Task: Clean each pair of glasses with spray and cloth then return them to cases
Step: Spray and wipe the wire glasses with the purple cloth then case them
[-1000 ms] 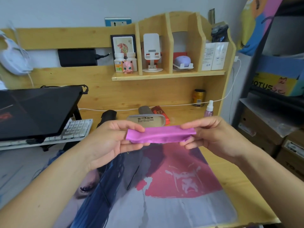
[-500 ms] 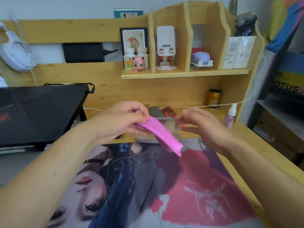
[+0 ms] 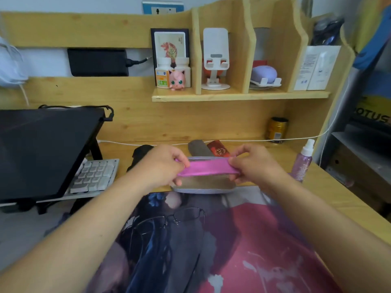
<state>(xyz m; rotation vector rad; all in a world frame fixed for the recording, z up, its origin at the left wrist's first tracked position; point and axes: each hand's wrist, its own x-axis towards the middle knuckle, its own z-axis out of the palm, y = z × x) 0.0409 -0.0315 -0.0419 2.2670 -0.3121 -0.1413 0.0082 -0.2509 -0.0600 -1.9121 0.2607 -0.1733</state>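
Both hands pinch pink cloth (image 3: 208, 169): left hand (image 3: 164, 166), right hand (image 3: 252, 166) at its ends | cloth folded, above open silver case (image 3: 203, 185) | glasses (image 3: 169, 220) lie on mat (image 3: 264, 240) nearer | step: stowing cloth, likely | next: lower into case, then glasses.

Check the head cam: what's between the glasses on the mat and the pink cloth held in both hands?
In the head view, an open metal glasses case lies between the glasses and the pink cloth, directly under the cloth; nearer the glasses, only printed desk mat.
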